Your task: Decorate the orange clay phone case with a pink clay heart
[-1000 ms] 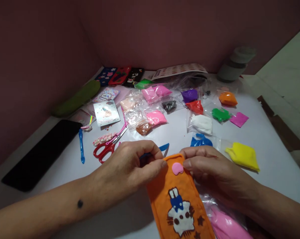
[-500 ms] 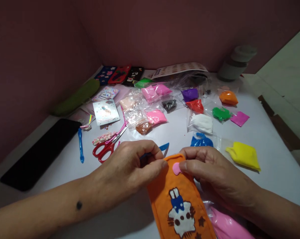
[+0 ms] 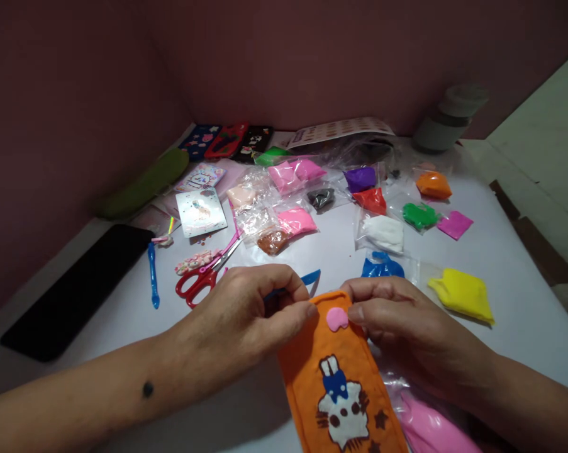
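An orange clay-covered case, flat and rounded at the corners, is held tilted between both hands. On it are a white cat figure with a blue outfit, upside down from here, brown stars, and a pink clay piece near the far end. My left hand pinches the far left corner, thumb on top. My right hand grips the far right edge, its thumb just beside the pink piece and its other fingers partly hidden. A blue tool lies partly behind my left hand.
Red-handled scissors, a blue modelling tool and a black phone-like slab lie left. Bagged coloured clay, including yellow and white, spreads across the white table. A jar stands at the back right.
My right thumb has drawn back slightly to the right, off the pink clay piece, which now shows whole. The left hand and the case keep their place.
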Demonstrator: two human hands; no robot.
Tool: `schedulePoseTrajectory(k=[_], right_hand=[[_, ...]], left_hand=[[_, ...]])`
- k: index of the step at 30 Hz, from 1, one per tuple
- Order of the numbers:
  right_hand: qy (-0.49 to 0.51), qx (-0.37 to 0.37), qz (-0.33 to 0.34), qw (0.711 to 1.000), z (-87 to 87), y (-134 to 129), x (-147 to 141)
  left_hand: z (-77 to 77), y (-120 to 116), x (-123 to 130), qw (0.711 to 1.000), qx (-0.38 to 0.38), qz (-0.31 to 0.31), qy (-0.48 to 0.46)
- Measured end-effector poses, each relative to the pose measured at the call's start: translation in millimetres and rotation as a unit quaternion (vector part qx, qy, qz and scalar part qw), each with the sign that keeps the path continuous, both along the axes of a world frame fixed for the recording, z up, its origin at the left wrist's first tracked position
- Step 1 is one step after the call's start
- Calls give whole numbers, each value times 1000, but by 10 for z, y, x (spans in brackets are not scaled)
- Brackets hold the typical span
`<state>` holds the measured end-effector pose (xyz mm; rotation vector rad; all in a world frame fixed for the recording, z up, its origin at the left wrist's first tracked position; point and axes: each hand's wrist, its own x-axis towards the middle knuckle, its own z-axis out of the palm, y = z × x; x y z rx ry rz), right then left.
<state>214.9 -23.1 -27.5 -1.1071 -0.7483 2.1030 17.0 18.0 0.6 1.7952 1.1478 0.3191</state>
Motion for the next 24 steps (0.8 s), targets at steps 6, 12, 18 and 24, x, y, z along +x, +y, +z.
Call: schedulePoseTrajectory(k=[6, 12, 18, 24], right_hand=[[-38, -3, 8, 999, -7, 20, -5], [-54, -1, 8, 998, -19, 5, -16], [-7, -3, 2, 1000, -27, 8, 5], [6, 5, -4, 1000, -33, 28, 7]], left_hand=[[-7, 12, -7, 1000, 1, -17, 2], [0, 6, -11, 1000, -5, -21, 9], [1, 14, -10, 1000, -8, -11, 4], [-12, 19, -2, 999, -40, 0, -13]])
